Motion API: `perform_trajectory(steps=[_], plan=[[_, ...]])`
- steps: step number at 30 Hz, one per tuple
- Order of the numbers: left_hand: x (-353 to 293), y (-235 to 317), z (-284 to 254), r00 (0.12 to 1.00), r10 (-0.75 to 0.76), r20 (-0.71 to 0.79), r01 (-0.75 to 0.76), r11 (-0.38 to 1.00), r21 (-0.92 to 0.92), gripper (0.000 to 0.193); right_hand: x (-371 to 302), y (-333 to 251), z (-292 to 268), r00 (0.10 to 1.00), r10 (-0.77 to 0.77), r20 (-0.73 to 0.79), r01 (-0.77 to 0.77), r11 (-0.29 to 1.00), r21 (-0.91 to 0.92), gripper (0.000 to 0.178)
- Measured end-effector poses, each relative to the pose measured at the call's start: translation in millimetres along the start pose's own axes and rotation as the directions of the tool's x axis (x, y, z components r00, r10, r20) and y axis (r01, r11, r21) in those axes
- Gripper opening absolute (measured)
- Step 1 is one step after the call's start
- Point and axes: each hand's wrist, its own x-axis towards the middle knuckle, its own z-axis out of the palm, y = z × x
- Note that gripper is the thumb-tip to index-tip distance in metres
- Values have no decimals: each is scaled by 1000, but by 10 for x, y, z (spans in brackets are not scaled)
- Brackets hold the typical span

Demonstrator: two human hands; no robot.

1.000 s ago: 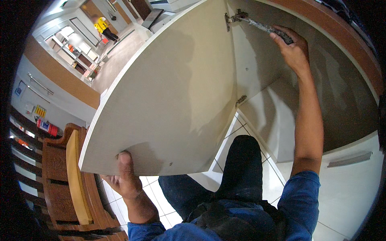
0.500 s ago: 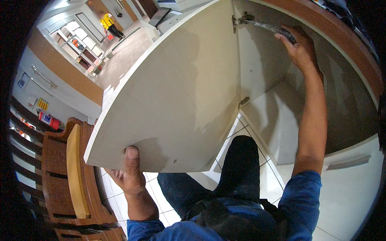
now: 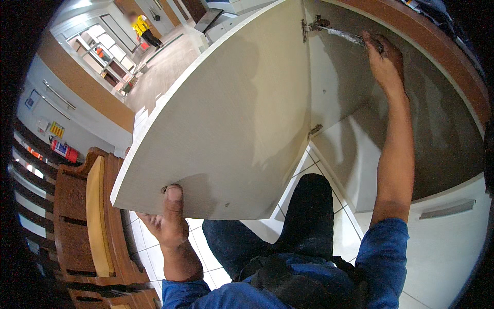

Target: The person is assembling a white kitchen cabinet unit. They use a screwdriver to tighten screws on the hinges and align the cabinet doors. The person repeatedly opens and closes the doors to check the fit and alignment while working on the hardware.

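Note:
A pale wood-grain cabinet door (image 3: 221, 129) stands swung open in front of me. My left hand (image 3: 170, 221) is closed on its lower left corner, with the thumb on the inner face and the other fingers mostly hidden behind the edge. Inside the cabinet, my right hand (image 3: 387, 62) grips a screwdriver (image 3: 350, 37) by its handle. The shaft points left, and its tip is at the upper metal hinge (image 3: 316, 23); whether it sits in a screw is too small to tell. A lower hinge (image 3: 315, 130) joins the door farther down.
The cabinet's brown top edge (image 3: 432, 41) curves above my right arm. A drawer or door front with a bar handle (image 3: 446, 209) is at the right. To the left stands a carved wooden bench (image 3: 77, 221) with a yellow cushion. Far off, a person in a yellow top (image 3: 140, 27) stands.
My right hand's fingers have shifted and curled more around the screwdriver handle. The tip stays at the upper hinge. My left hand keeps its hold on the door; the view has shifted slightly.

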Motion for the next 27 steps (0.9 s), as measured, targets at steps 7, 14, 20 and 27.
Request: perform_trajectory(steps=[7,14,20,27], plan=[[-4,4,-35,999,9,52,-12,998,67,63,-6,135,116,890,-404,-211,411,912,-12,45],[-31,22,-23,999,5,52,-10,996,91,68,50,189,177,978,-132,-160,124,990,-60,45],[-67,-18,-56,998,-25,53,21,997,68,69,-22,236,93,954,-271,-132,270,963,-23,52],[-80,12,-33,997,-51,51,49,998,34,68,31,217,154,861,-313,-400,359,932,44,48]])
